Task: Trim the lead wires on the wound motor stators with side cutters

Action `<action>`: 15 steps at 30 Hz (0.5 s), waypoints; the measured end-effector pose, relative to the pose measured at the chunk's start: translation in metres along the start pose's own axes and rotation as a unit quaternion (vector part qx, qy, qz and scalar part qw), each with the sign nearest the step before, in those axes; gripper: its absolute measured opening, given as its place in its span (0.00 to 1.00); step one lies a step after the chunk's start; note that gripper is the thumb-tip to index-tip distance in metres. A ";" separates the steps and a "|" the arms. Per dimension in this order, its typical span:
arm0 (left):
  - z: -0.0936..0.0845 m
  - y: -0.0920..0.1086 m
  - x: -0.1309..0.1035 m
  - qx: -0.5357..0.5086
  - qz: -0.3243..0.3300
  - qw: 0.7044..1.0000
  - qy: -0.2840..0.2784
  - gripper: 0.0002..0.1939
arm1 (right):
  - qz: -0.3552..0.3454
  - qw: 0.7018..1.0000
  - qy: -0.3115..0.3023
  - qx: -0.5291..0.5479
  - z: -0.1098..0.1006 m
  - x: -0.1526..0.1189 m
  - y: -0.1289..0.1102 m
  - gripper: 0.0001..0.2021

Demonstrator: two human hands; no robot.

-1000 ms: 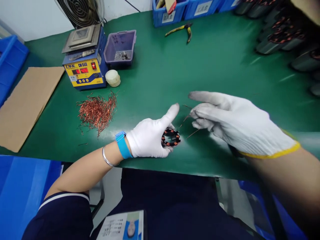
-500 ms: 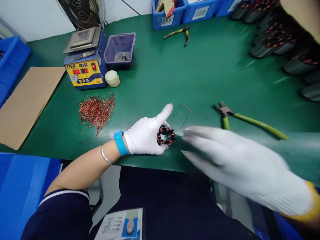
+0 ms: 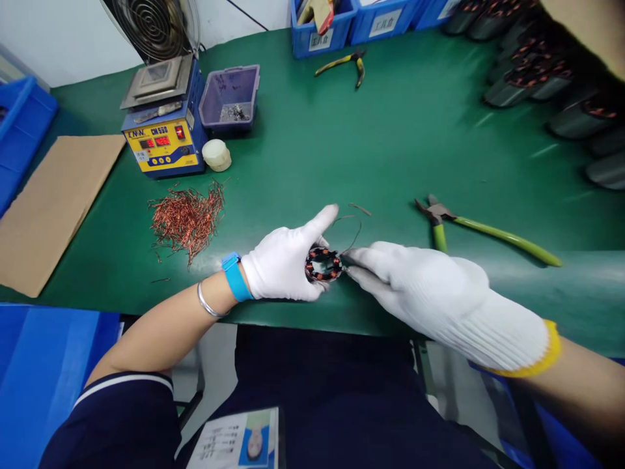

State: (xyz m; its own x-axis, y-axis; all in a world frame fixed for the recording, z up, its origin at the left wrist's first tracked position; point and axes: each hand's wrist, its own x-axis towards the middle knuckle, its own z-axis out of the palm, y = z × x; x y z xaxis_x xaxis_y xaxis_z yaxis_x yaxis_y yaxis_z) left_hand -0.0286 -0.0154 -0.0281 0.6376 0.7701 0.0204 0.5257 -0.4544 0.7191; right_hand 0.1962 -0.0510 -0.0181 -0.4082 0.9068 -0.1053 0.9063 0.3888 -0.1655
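My left hand (image 3: pixel 286 264), in a white glove, is wrapped round a motor stator (image 3: pixel 336 266), a ring with black slots and copper windings. Its thumb points up and away from the ring. A thin wire (image 3: pixel 358 236) sticks out from the ring's right side. My right hand (image 3: pixel 415 280), gloved in white with a yellow cuff, has its fingertips pinched together at the stator's right edge. Whatever lies between those fingertips is too small to make out. Green-handled cutting pliers (image 3: pixel 502 240) lie just beyond my right hand.
A pile of copper wire clippings (image 3: pixel 188 218) lies left, before a solder pot (image 3: pixel 163 140) and a purple bin (image 3: pixel 229 98). Yellow-handled pliers (image 3: pixel 359 65) rest near blue boxes (image 3: pixel 322 40). More stators (image 3: pixel 508 91) stand at the right back. Cardboard (image 3: pixel 53 195) lies far left.
My right hand has moved left to the stator, and its fingers, spread before, are now closed at the ring's edge. My left hand keeps its hold in nearly the same spot.
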 end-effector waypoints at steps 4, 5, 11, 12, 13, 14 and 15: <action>0.000 0.000 0.001 -0.089 -0.023 0.996 0.005 0.57 | 0.001 0.998 -0.037 0.040 -0.010 0.012 0.001 0.16; -0.001 0.000 0.001 -0.141 -0.034 0.989 0.008 0.59 | 0.005 0.997 -0.034 0.075 -0.014 0.014 0.001 0.15; -0.013 0.007 0.001 -0.508 -0.187 0.834 -0.108 0.50 | 0.005 0.987 0.021 0.157 -0.043 0.015 -0.002 0.14; -0.015 0.008 0.000 -0.540 -0.204 0.802 -0.151 0.44 | -0.006 0.990 0.025 0.140 -0.046 0.015 -0.003 0.14; -0.015 0.010 0.000 -0.559 -0.213 0.781 -0.180 0.40 | -0.017 0.992 0.021 0.120 -0.047 0.015 -0.003 0.14; -0.015 0.011 -0.001 -0.567 -0.216 0.772 -0.190 0.38 | -0.024 0.995 0.011 0.099 -0.048 0.014 -0.004 0.13; -0.014 0.013 -0.001 -0.568 -0.214 0.774 -0.178 0.38 | -0.029 0.997 0.000 0.078 -0.048 0.014 -0.004 0.13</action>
State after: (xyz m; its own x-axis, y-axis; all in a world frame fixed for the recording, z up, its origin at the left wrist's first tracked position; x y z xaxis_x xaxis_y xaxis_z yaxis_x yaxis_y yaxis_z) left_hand -0.0308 -0.0157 -0.0092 0.7632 0.4769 -0.4360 0.0262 0.6514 0.7583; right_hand 0.1925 -0.0320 0.0286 -0.4593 0.8835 -0.0921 0.8535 0.4103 -0.3213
